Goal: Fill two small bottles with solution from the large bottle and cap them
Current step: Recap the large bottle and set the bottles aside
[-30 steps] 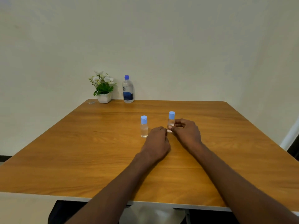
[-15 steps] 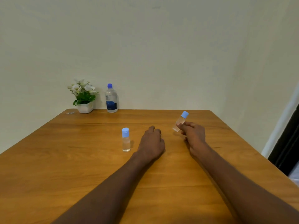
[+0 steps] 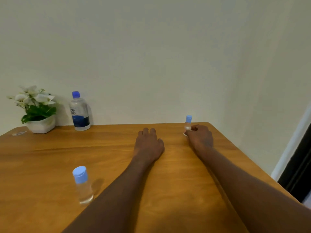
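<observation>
Pinching a small clear plastic bottle with a light blue cap (image 3: 187,123) at its lower body, right hand (image 3: 200,137), fingers curled round it near the far right corner of the brown wooden worktop (image 3: 50,165). Standing upright, that bottle, its base at or just above the wood (contact hard to tell). Resting palm down just left of it, left hand (image 3: 149,143), fingers relaxed and lying on the surface, gripping nothing, well apart from the held bottle. Reaching in from the near edge, both bare forearms. Standing alone near the front left, beside the left forearm but not touching it, a second small clear plastic bottle with a light blue flip cap (image 3: 82,184), capped, clear liquid showing in its lower part. Sitting against the pale wall at the far left edge, capped and upright, the large clear plastic bottle with a dark blue cap and blue label (image 3: 79,112). Sitting just left of it, a white pot of white flowers and green leaves (image 3: 37,111).
</observation>
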The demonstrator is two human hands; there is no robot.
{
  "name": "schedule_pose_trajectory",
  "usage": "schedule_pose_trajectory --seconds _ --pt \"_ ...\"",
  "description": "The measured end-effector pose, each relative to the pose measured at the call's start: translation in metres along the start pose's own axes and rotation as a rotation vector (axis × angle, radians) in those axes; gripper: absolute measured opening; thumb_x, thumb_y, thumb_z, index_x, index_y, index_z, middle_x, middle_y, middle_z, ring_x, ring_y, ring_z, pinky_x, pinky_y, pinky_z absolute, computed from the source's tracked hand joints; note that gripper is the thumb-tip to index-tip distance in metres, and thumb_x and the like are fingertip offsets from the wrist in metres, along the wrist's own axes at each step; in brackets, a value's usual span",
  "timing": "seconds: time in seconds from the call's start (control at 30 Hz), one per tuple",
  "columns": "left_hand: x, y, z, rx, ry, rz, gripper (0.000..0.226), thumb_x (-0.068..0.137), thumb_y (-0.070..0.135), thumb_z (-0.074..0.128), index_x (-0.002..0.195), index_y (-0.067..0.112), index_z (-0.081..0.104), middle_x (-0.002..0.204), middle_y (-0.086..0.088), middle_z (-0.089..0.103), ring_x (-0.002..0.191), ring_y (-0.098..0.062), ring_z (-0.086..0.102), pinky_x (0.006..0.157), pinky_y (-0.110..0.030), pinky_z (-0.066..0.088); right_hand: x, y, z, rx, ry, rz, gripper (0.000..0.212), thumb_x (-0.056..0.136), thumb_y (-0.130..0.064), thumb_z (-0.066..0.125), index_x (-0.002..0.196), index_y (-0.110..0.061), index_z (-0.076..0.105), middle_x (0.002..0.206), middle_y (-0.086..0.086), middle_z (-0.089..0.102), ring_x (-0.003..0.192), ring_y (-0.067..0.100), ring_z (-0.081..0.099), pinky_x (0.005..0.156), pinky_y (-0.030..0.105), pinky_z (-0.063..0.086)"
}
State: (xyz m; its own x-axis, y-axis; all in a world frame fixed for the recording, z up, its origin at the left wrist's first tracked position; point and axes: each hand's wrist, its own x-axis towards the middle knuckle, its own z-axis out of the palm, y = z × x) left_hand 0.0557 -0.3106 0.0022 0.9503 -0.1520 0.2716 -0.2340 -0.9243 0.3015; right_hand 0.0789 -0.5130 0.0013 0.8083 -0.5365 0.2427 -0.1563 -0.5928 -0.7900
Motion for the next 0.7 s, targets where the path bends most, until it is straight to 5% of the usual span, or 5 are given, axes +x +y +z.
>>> schedule_pose_trajectory --seconds 0.17,0.4,0.7 --pt "0.031 -0.010 0.012 -0.042 0.007 0.003 0.046 0.103 0.041 0.042 0.134 0.008 0.049 0.138 -0.016 0.049 0.127 -0.032 0.044 0.111 -0.044 0.038 0.040 0.003 0.012 -0.101 0.036 0.033 0.025 0.093 -0.038 0.074 0.111 -0.020 0.077 0.100 0.003 0.075 0.083 0.020 0.065 0.068 0.030 0.046" --pt "0.052 -0.017 0.022 -0.077 0.004 0.000 0.049 0.101 0.045 0.043 0.136 0.011 0.048 0.140 -0.013 0.046 0.129 -0.031 0.040 0.111 -0.045 0.040 0.080 0.007 0.023 -0.169 0.086 0.083 0.014 0.096 -0.034 0.068 0.093 -0.020 0.068 0.089 0.002 0.066 0.079 0.022 0.061 0.068 0.031 0.047" --pt "0.055 -0.020 0.026 -0.076 0.029 0.020 0.052 0.100 0.046 0.044 0.138 0.011 0.047 0.141 -0.013 0.045 0.131 -0.031 0.039 0.112 -0.046 0.040 0.098 0.005 0.033 -0.249 0.092 0.096 0.029 0.095 -0.042 0.070 0.108 -0.017 0.070 0.102 0.006 0.072 0.088 0.025 0.068 0.068 0.031 0.047"
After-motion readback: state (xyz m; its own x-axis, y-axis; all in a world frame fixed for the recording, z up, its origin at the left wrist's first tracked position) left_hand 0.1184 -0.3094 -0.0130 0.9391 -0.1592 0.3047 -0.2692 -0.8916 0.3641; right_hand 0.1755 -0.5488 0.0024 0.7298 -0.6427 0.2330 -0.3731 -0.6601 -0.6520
